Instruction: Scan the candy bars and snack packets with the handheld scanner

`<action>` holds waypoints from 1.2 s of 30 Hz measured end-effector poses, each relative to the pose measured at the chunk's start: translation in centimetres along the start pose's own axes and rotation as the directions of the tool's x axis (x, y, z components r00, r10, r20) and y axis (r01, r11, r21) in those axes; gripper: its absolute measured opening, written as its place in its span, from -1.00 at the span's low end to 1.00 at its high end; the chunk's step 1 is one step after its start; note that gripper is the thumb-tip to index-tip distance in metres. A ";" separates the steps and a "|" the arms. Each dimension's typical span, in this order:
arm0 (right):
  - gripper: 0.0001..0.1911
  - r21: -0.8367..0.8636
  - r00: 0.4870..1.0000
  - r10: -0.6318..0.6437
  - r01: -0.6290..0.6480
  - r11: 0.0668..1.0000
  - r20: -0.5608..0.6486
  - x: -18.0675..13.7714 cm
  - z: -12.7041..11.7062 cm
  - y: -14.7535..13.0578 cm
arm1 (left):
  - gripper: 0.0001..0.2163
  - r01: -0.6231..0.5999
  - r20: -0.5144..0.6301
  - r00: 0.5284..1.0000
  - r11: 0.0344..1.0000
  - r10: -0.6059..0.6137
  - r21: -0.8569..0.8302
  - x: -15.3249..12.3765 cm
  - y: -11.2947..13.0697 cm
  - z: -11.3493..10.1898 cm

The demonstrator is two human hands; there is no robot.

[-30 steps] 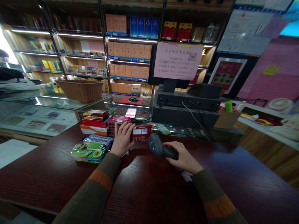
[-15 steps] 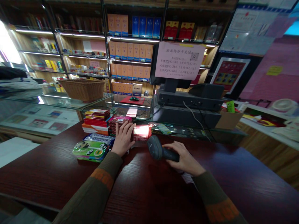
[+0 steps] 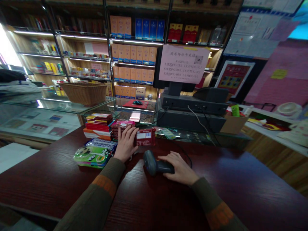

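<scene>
My right hand (image 3: 179,168) is wrapped round the handle of a dark barcode scanner (image 3: 151,163), low over the brown tabletop. The scanner's head points left, a little in front of a dark red packet (image 3: 145,138) with a white barcode label facing me. At the packet's left end, my left hand (image 3: 126,142) grips it with the fingers over its edge; the thumb side is partly hidden. Behind those fingers is a stack of maroon packets (image 3: 122,124). Left of the hand, a green panda-patterned pack (image 3: 92,156) lies against a blue-and-white pack (image 3: 102,143).
Stacked red, yellow and orange booklets or boxes (image 3: 98,125) stand at the back left. A glass counter, a wicker basket (image 3: 84,93) and a monitor with a pink notice (image 3: 183,64) are beyond. The scanner's dark cable (image 3: 190,157) curves behind my right hand.
My right hand has brought the scanner left and slightly toward me. The bright light on the red packet has gone, so its barcode label shows. My left hand has barely moved.
</scene>
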State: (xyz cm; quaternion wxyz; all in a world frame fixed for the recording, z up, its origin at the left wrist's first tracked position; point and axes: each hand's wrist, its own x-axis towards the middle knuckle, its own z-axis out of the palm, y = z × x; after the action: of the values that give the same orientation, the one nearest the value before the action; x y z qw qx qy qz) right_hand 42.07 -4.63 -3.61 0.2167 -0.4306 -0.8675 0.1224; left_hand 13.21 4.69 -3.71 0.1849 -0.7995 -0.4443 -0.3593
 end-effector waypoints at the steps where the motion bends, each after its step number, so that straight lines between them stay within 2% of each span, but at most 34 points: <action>1: -0.38 0.006 1.000 -0.002 0.002 1.000 0.010 0.0 0.2 0.0 | -0.20 0.001 -0.005 1.000 1.000 -0.001 -0.001 0.0 0.0 0.0; 9: -0.38 0.040 0.997 0.016 -0.019 0.999 0.069 0.3 0.7 -0.4 | -0.21 -0.001 -0.019 1.000 1.000 0.001 -0.003 0.1 0.0 0.0; 14: -0.31 0.093 0.996 0.055 -0.061 0.994 0.066 0.2 0.5 -0.2 | -0.21 -0.009 -0.024 1.000 1.000 0.009 -0.010 0.2 0.2 -0.3; 17: -0.51 0.207 0.991 0.127 -0.117 0.971 -0.033 0.5 0.3 0.0 | -0.21 -0.017 -0.030 0.999 1.000 0.017 -0.021 0.3 0.6 -0.5; 19: -0.59 0.311 0.962 0.230 -0.175 0.934 -0.149 1.0 0.4 0.3 | -0.22 -0.025 -0.037 0.999 0.999 0.024 -0.029 0.4 0.8 -0.6; 22: -0.54 0.475 0.876 0.395 -0.233 0.849 -0.277 2.2 0.7 0.9 | -0.23 -0.034 -0.042 0.999 0.999 0.032 -0.042 0.6 1.1 -0.6; 24: -0.53 0.576 0.820 0.470 -0.221 0.787 -0.327 3.2 0.7 1.4 | -0.25 -0.037 -0.038 0.999 0.998 0.036 -0.050 0.6 1.3 -0.6; 27: -0.53 0.633 0.754 0.515 -0.173 0.754 -0.408 4.6 0.4 2.1 | -0.26 -0.044 -0.040 0.998 0.997 0.042 -0.058 0.7 1.5 -0.6; 30: -0.54 0.630 0.731 0.526 -0.170 0.757 -0.435 6.1 -0.1 2.4 | -0.28 -0.057 -0.045 0.997 0.997 0.055 -0.061 0.7 1.6 -0.5; 36: -0.57 0.707 0.774 0.505 -0.107 0.699 -0.383 8.5 0.1 2.8 | -0.28 -0.071 -0.049 0.996 0.995 0.068 -0.071 0.6 1.6 -0.3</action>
State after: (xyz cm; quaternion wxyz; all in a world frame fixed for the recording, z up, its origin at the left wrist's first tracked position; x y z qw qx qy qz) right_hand 39.43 3.82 -2.52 0.5668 -0.4890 -0.5799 0.3215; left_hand 14.64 4.03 -3.02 0.1784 -0.8120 -0.3985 -0.3873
